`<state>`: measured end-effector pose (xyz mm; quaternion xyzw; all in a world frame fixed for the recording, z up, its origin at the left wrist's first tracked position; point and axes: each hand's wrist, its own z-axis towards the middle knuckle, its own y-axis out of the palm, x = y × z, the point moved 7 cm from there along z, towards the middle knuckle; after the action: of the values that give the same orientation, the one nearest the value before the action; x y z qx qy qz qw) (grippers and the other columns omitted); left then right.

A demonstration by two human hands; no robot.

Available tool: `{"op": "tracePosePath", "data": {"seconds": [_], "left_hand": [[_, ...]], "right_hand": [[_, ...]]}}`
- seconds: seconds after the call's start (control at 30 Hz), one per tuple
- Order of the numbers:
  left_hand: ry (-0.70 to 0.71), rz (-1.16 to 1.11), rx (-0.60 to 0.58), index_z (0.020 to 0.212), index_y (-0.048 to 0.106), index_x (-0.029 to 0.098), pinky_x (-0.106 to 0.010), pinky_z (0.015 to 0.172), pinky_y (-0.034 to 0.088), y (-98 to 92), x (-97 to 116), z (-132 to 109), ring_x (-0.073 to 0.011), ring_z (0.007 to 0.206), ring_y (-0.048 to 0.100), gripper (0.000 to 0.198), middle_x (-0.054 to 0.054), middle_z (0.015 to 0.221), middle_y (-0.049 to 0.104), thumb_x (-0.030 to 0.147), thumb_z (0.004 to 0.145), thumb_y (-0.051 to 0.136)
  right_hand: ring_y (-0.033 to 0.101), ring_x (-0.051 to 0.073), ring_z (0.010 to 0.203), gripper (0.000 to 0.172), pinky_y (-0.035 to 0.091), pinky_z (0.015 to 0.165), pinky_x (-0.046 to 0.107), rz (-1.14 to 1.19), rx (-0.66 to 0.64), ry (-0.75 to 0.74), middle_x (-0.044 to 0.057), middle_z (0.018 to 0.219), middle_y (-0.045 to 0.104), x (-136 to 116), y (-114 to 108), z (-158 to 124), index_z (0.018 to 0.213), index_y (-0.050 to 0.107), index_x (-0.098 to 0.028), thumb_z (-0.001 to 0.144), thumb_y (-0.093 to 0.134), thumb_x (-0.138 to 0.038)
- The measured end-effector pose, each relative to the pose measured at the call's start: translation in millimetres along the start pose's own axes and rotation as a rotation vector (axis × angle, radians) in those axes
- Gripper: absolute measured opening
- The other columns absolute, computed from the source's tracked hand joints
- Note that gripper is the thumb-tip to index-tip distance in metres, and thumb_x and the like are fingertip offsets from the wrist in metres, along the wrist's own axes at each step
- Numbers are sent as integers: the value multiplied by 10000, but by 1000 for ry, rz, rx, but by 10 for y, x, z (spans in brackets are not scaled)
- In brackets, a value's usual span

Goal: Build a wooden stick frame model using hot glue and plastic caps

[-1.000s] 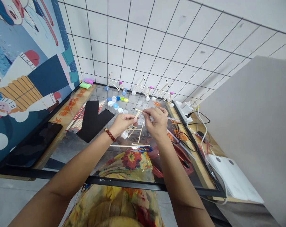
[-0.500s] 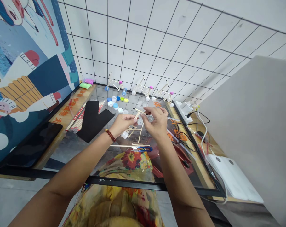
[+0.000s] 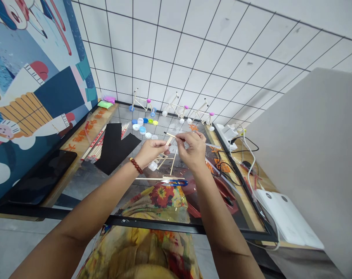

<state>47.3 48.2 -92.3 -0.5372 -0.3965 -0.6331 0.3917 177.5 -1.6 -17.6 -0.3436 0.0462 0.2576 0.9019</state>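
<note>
A short crossbar (image 3: 170, 135) is held above the table (image 3: 141, 224), between the two hands. Its long axis is slanted from a black tip at the far left down to the right, where its near end is pinched between thumb and forefinger of the right hand (image 3: 193, 150); the crossbar is thus reached more closely by that hand. By the left hand (image 3: 152, 152) a pale stick (image 3: 169, 141) is gripped between thumb and fingertips, with no gap seen. It is pointed up and away to the right, across the line of the crossbar, and its upper end is set at or just beneath the bar's middle. Whether the two are joined cannot be told.

Below the left fingers, more sticks and a white cap (image 3: 153, 166) are seen, partly hidden. A loose stick (image 3: 173, 162) is laid between the hands, and blue snips (image 3: 178, 183) are placed nearer the body.
</note>
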Motion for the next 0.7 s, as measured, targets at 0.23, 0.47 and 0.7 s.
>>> {"op": "tracePosePath", "data": {"seconds": [0.23, 0.47, 0.7], "left_hand": [[-15, -2, -1, 773, 751, 155, -314, 754, 463, -10, -32, 2, -172, 713, 624, 228, -39, 669, 693, 363, 686, 713], [-28, -3, 12, 775, 753, 151, -308, 751, 463, -10, -27, -5, -170, 707, 623, 230, -37, 663, 693, 358, 679, 722], [-9, -3, 9, 699, 739, 155, -305, 743, 459, -7, -3, -7, -167, 687, 613, 212, -35, 646, 687, 365, 672, 723]], "right_hand": [[637, 175, 825, 95, 304, 962, 399, -5, 3, -1, 3, 836, 713, -23, -15, 3, 839, 659, -233, 862, 573, -200], [642, 178, 851, 99, 282, 985, 403, -1, -3, -29, 0, 850, 724, -36, -13, -2, 838, 655, -238, 865, 569, -195], [644, 179, 854, 125, 273, 1001, 410, 13, -35, -7, 6, 857, 725, -8, 6, -5, 856, 659, -238, 887, 539, -216]]}}
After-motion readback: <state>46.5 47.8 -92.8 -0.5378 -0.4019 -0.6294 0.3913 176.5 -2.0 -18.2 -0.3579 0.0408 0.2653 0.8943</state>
